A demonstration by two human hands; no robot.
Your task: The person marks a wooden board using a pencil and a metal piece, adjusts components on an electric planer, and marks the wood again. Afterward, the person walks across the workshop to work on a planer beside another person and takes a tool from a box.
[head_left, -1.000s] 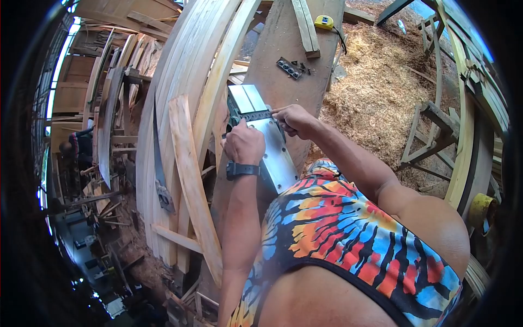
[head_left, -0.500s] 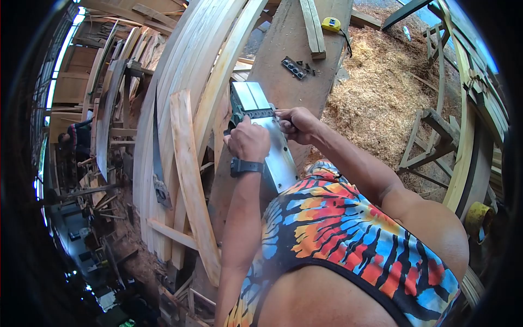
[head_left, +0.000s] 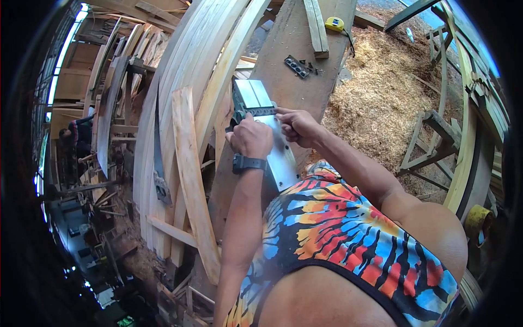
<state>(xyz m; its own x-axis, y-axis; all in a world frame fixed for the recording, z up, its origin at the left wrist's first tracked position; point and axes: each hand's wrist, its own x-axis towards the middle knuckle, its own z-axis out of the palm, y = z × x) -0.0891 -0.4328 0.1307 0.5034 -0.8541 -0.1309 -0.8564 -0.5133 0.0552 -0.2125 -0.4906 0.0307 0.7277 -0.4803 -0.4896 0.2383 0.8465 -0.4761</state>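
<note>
An electric hand planer (head_left: 282, 161) lies upside down on a wide board, its shiny sole plates facing up and its dark cutter drum (head_left: 262, 111) showing between them. My left hand (head_left: 252, 137), with a watch at the wrist, is closed over the planer's left side, its fingertips by the drum. My right hand (head_left: 299, 127) has its index finger stretched to the drum's right end, while the other fingers curl in; whatever they may hold is hidden. Farther up the board lie a dark metal plate with round holes (head_left: 296, 66) and several small dark pieces (head_left: 312, 69).
A yellow tape measure (head_left: 334, 23) and a wood strip (head_left: 316, 27) lie toward the board's far end. Long planks (head_left: 188, 60) stand at left, with a loose slat (head_left: 192, 163) across them. Wood shavings (head_left: 376, 82) cover the ground at right. Another person (head_left: 80, 133) is at far left.
My right hand has eased slightly back, its index finger straighter against the drum's end. My left hand stays by the drum. The whole view has shifted a little.
</note>
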